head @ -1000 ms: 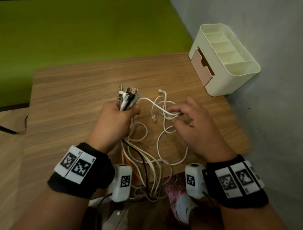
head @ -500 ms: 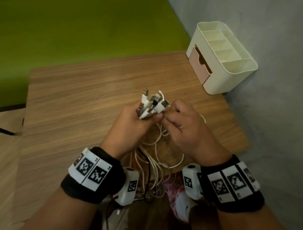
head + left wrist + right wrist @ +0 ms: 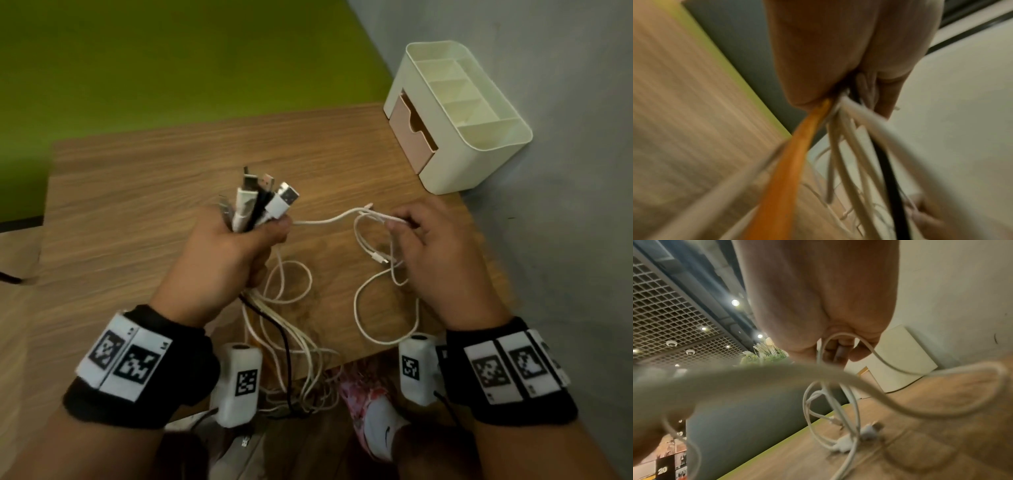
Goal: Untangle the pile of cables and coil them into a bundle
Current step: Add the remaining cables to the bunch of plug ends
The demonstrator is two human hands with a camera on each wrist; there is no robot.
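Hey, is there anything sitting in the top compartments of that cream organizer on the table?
No, the head view shows the open top compartments of the cream organizer bare, with only their dividers inside.

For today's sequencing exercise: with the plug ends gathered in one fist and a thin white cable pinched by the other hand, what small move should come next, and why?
Probably the right hand should draw the thin white cable on out of its loops, toward the left hand. That hand already grips the plug ends, while this cable lies looped on the table, its small plug free.
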